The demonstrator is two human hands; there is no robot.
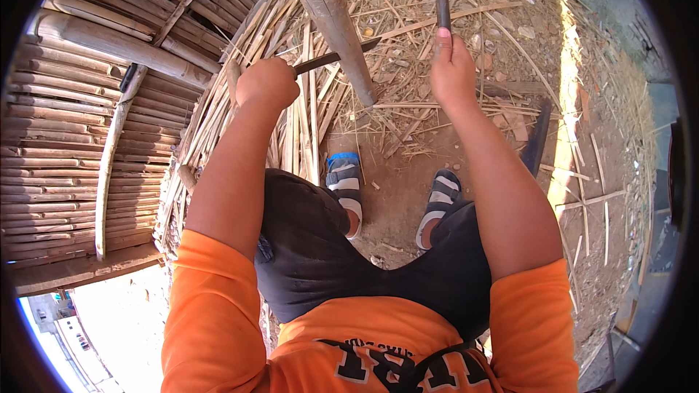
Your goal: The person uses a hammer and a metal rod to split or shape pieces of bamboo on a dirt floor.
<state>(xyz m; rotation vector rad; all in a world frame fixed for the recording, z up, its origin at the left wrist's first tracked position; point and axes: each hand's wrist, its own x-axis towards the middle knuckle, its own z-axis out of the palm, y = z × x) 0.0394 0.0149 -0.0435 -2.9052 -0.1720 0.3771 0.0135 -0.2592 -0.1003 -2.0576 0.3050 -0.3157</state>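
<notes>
My left hand (268, 83) is closed round the handle of a long dark knife (317, 62). Its blade points right and meets a wooden pole (331, 14) that slants down from the top edge; the tip shows on the pole's far side. Whether the blade lies behind the pole or is sunk into it, I cannot tell. In my right hand (453, 73), raised to the right of the pole, is a hammer (442, 0), gripped by its handle with the thumb along it. The hammer's dark head is at the top edge, apart from knife and pole.
Split bamboo strips (309, 124) lie piled beside a bamboo slat wall (80, 153) on the left. Chips and straw litter the dirt ground (393, 175) round my sandalled feet. A dark bar (537, 137) lies at the right, near a sunlit strip (566, 102).
</notes>
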